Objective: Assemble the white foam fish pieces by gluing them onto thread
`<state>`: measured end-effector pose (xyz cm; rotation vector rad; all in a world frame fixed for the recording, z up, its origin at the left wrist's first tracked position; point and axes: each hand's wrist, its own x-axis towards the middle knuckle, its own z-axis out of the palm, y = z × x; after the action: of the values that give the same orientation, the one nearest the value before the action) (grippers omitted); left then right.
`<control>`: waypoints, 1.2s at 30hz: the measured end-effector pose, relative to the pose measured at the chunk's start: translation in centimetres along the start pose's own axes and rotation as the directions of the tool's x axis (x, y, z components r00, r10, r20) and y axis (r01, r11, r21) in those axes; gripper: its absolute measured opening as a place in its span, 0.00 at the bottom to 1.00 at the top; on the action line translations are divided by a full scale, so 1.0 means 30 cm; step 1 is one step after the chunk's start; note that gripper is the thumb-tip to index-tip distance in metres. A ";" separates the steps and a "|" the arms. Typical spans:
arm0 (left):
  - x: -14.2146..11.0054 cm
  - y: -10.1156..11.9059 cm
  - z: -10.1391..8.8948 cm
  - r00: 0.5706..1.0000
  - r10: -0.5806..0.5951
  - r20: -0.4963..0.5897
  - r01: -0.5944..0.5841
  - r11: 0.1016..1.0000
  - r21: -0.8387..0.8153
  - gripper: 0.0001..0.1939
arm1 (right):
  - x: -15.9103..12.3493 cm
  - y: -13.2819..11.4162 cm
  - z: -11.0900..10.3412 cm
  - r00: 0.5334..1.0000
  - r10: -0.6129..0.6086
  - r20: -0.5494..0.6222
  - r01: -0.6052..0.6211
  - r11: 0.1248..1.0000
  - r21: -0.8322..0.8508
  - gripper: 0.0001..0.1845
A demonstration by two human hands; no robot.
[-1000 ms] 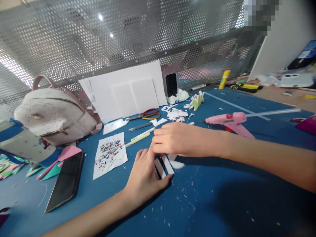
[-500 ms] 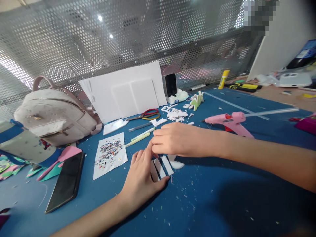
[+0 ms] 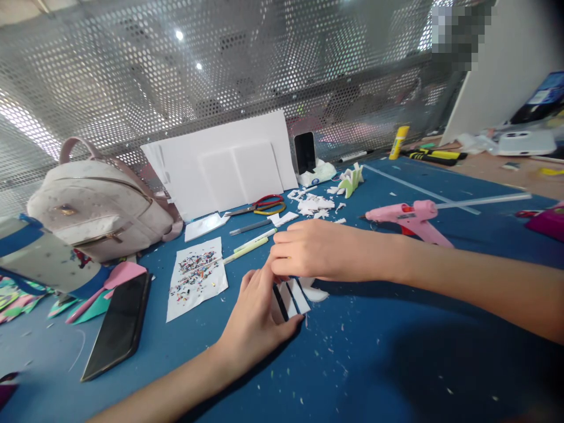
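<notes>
My left hand (image 3: 254, 304) rests on the table, thumb at the near end of several short white strips (image 3: 298, 296) and fingers at their far end. The strips lie side by side with narrow dark gaps between them. Over the far end my right hand (image 3: 299, 249) is closed, its fingers curled and meeting the left fingertips; what it pinches is hidden. A white piece with a rounded edge (image 3: 316, 292) lies just right of the strips, partly under the right hand.
Beyond the hands lie pens (image 3: 249, 247), scissors (image 3: 259, 204) and white scraps (image 3: 315, 204). A pink glue gun (image 3: 409, 216) lies behind my right forearm. At left are a phone (image 3: 118, 320), paper with colourful bits (image 3: 180, 308), a large cup (image 3: 48, 258) and a backpack (image 3: 97, 200).
The middle white strip has shifted right, closer to the strip beside it, and the dark gap on its left is wider. Both hands stay in nearly the same place.
</notes>
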<state>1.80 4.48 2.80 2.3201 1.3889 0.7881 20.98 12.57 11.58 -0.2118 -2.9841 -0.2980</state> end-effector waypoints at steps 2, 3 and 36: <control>-0.001 -0.001 0.000 1.000 0.007 0.002 -0.007 1.000 0.007 0.28 | 0.001 0.000 0.002 1.000 -0.003 0.000 0.003 1.000 -0.013 0.09; -0.001 -0.001 -0.001 1.000 0.011 0.003 -0.011 1.000 0.012 0.29 | 0.002 0.000 0.003 1.000 -0.005 0.001 0.005 1.000 -0.022 0.08; 0.047 0.032 0.037 1.000 0.008 0.025 -0.011 0.993 0.115 0.27 | -0.009 -0.009 -0.043 0.999 0.004 0.039 -0.002 0.998 -0.063 0.06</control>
<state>3.67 5.28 2.85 2.4158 1.4498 0.6961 21.37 12.00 12.75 -0.2318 -3.0155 -0.3917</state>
